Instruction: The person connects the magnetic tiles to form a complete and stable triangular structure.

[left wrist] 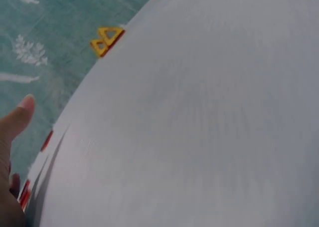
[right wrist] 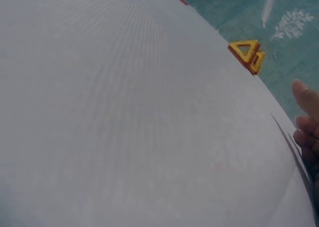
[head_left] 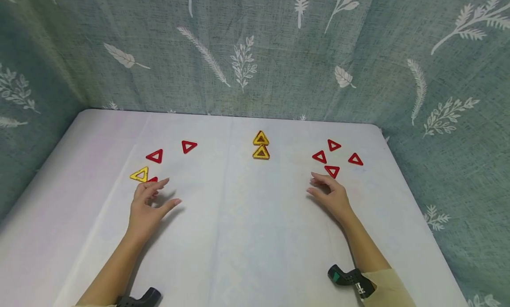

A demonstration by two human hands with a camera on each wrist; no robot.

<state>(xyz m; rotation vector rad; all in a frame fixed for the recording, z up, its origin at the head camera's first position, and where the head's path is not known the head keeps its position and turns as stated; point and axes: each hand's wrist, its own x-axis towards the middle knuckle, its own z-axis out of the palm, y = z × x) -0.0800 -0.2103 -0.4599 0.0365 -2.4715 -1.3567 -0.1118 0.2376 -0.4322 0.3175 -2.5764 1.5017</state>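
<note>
My left hand (head_left: 145,211) hovers over the left part of the white table with its thumb and fingers spread apart and nothing between them. Just past its fingertips lie a yellow triangle frame (head_left: 137,176) and a red triangle frame (head_left: 152,180), the red one partly hidden by the fingers. On the other side, my right hand (head_left: 334,200) is loosely curved and holds nothing. Its fingertips are close to the nearest red triangle (head_left: 332,171) of a group. Two yellow triangles, upper (head_left: 260,138) and lower (head_left: 261,153), lie at the back middle, red showing along their edges.
More red triangles lie at the left, such as one (head_left: 156,156) and another (head_left: 189,146). Several more, including one red triangle (head_left: 356,159), lie at the right. Green leaf-patterned cloth (head_left: 279,68) hangs behind the table (head_left: 247,236). Each wrist wears a black device (head_left: 346,277).
</note>
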